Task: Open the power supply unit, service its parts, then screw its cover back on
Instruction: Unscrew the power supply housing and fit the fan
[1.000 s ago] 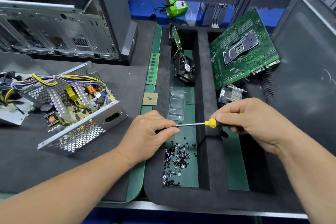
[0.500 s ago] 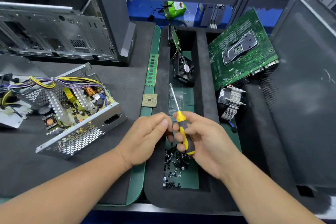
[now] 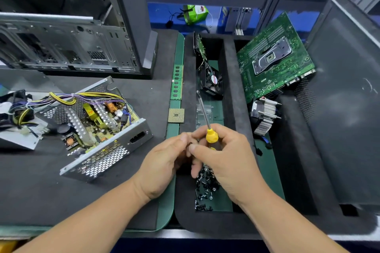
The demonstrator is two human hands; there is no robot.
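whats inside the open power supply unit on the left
Inside the power supply unit: a circuit board with copper coils, aluminium heat sinks and a yellow and purple wire bundle leading out left. The perforated walls cover the board's lower edge.

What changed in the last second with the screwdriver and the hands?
The right hand swung the screwdriver from lying sideways to shaft pointing away, and moved left to meet the left hand above the screws. The open power supply stayed put.
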